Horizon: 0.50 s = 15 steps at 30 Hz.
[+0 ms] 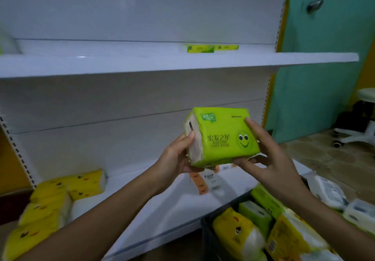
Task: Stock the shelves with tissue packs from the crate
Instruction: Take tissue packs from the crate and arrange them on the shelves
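Green tissue pack (222, 137) was up in mid-air betw. shelves, above crate (207, 228). Left hand (176, 159) gripped its end, right hand (269, 155) clasped far side & underside. Step looked like carry-to-shelf. Next move prob. needed lift to upper shelf (142, 64), beside green packs (211, 48) there.

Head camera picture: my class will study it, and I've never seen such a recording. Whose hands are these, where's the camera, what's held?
No machine: a person wears one camera on the head, looking down at their bare hands. The left hand and right hand hold a bright green plastic-wrapped tissue pack with a smiley face, one grip at each end. Two flat green packs lie on the white upper shelf; yellow plastic-wrapped packs sit on the lower shelf, left. The dark crate, lower right, holds more packs.
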### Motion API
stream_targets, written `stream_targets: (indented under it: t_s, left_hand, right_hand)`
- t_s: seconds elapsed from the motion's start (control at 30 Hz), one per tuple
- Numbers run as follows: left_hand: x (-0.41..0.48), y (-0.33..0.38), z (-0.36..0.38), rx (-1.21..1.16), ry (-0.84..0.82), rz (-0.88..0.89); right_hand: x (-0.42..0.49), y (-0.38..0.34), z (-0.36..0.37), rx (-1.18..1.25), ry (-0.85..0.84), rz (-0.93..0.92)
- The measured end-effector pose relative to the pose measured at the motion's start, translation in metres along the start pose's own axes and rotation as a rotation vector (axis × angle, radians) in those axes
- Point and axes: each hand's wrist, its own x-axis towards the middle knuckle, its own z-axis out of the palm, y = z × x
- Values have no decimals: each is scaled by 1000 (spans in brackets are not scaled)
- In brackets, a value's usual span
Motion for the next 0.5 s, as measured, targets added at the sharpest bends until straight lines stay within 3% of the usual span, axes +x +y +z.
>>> stream_targets:
  t_s: [0.17,0.37,0.5]
  left_hand:
    - [0,97,-31,150,118,154]
    - [-11,210,-97,410,344,363]
    - [-39,249,-167,667,444,367]
  right_hand:
    - [66,-69,21,72,97,-193]
    - [148,-150,62,76,156,-277]
    - [188,-194,99,25,123,-268]
